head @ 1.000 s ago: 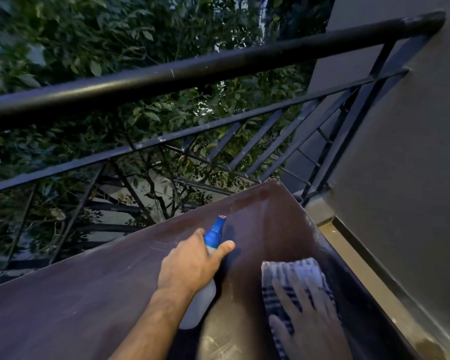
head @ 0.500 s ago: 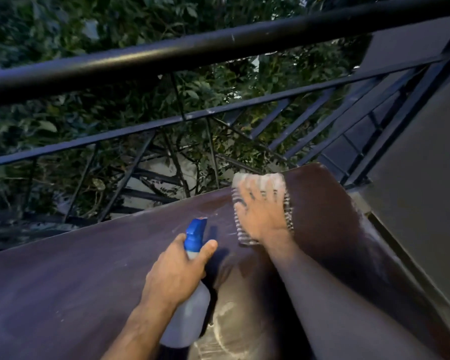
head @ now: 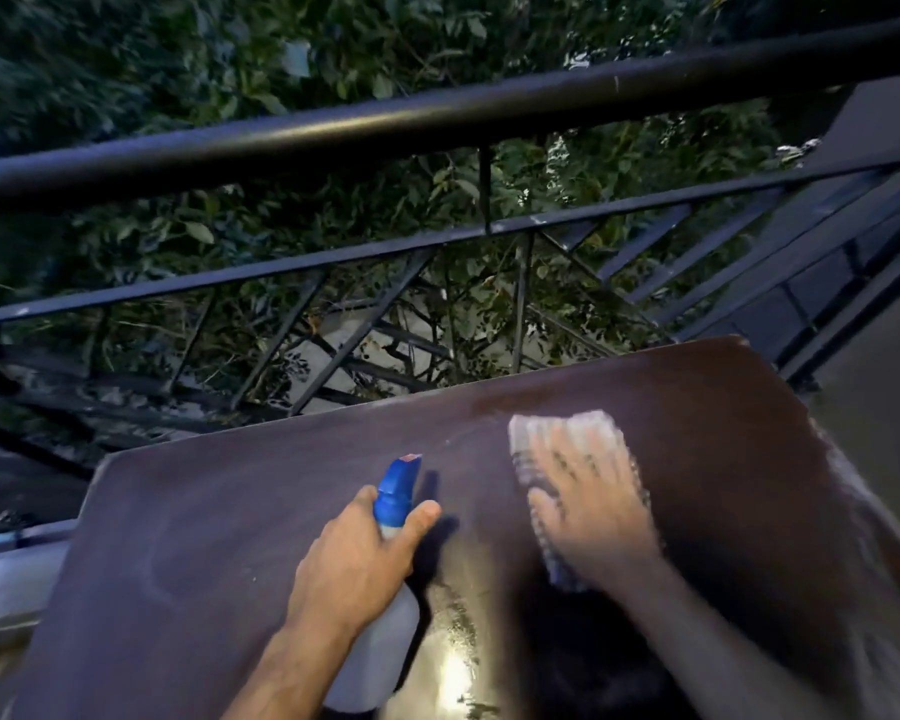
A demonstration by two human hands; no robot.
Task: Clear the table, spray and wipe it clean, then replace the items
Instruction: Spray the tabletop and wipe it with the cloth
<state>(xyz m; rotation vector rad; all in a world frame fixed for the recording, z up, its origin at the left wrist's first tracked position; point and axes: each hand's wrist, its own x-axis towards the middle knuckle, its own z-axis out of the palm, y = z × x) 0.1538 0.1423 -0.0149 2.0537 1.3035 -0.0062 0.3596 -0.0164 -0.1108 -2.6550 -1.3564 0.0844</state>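
1. Nearest the camera, a wet patch (head: 455, 662) on the dark brown table (head: 188, 553) catches a bright glare, just right of the spray bottle's base.
2. The left hand (head: 357, 561) is wrapped closed around the spray bottle (head: 380, 636), fingers and thumb clasping its neck; the white body rests low on the table and the blue nozzle (head: 398, 485) tilts up and away from the person.
3. To the right of the bottle, and apart from it, the right hand (head: 591, 504) lies flat with fingers spread, palm pressed down on a striped cloth (head: 562, 439) that sits on the tabletop. Hand and cloth are blurred; the cloth's far edge shows beyond the fingertips.
4. Past the bottle, the tabletop runs bare to its far edge, hazed with pale smears.
5. Beyond the table's far edge stands a black metal railing (head: 437, 116) with diagonal bars.
6. Behind the railing, dense green foliage (head: 281, 59) fills the background, while a grey wall (head: 884, 387) rises at the far right of the table.
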